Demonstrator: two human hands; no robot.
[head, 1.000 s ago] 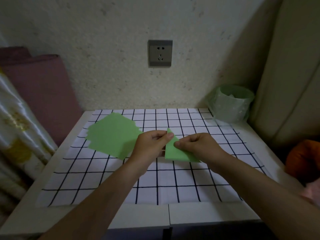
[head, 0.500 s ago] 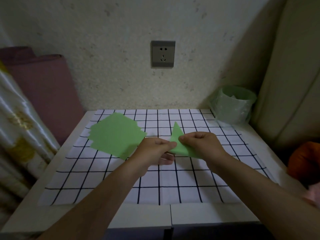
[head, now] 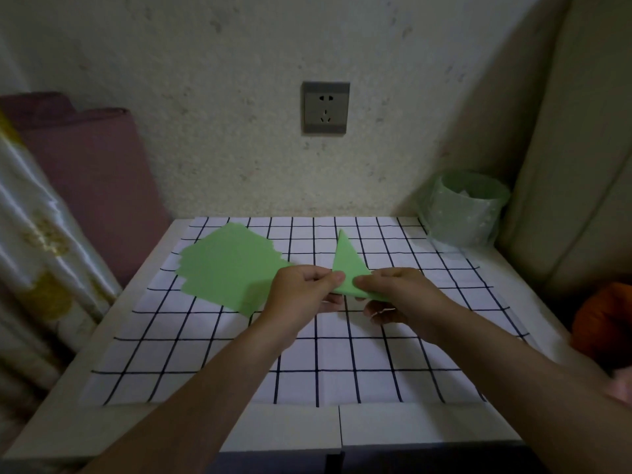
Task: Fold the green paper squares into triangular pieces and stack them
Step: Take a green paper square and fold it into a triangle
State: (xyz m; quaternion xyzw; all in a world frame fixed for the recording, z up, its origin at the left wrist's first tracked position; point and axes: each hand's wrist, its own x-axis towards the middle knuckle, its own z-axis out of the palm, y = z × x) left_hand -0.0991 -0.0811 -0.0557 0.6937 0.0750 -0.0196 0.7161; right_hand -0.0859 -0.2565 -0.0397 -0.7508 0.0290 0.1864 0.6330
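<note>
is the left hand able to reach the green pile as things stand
Likely yes, once freed: the left hand pinches the folded triangle with the right hand, but the pile lies just beside it, nothing between.

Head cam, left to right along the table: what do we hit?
Patterned fabric → pile of green paper squares → left hand → folded green triangle → right hand → green-lined bin → orange object.

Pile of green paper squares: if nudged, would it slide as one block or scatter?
Probably scatter: the pile has staggered edges, so sheets likely slip over each other. They look thin, so probably light and floppy if lifted by a corner.
</note>
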